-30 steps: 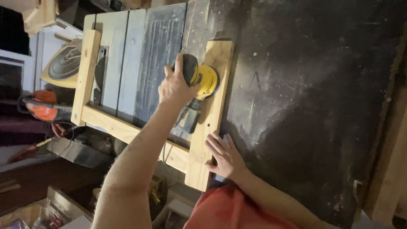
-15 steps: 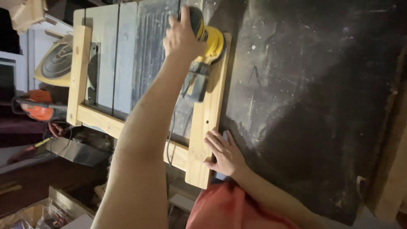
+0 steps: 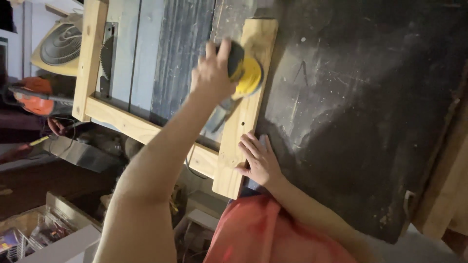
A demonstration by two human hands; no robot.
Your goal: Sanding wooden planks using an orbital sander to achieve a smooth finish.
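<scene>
My left hand (image 3: 212, 73) grips a yellow and black palm sander (image 3: 246, 73), which rests on the right rail of a pale wooden frame (image 3: 243, 126), near the rail's far end. The sander's cord trails back along my forearm. My right hand (image 3: 258, 160) lies flat with fingers spread on the near end of the same rail, at its edge with the dark worktop (image 3: 360, 112). The frame lies partly across a grey table saw top (image 3: 156, 53).
A saw blade (image 3: 105, 56) stands in its slot inside the frame's left side. At far left are a beige fan (image 3: 61, 46) and an orange power tool (image 3: 34, 97). Boxes with clutter sit low at left (image 3: 44, 229). A timber piece (image 3: 446, 185) borders the worktop at right.
My left hand pushed the sander farther along the rail, then drew it back a little toward me. My right hand has stayed on the rail's near end.
</scene>
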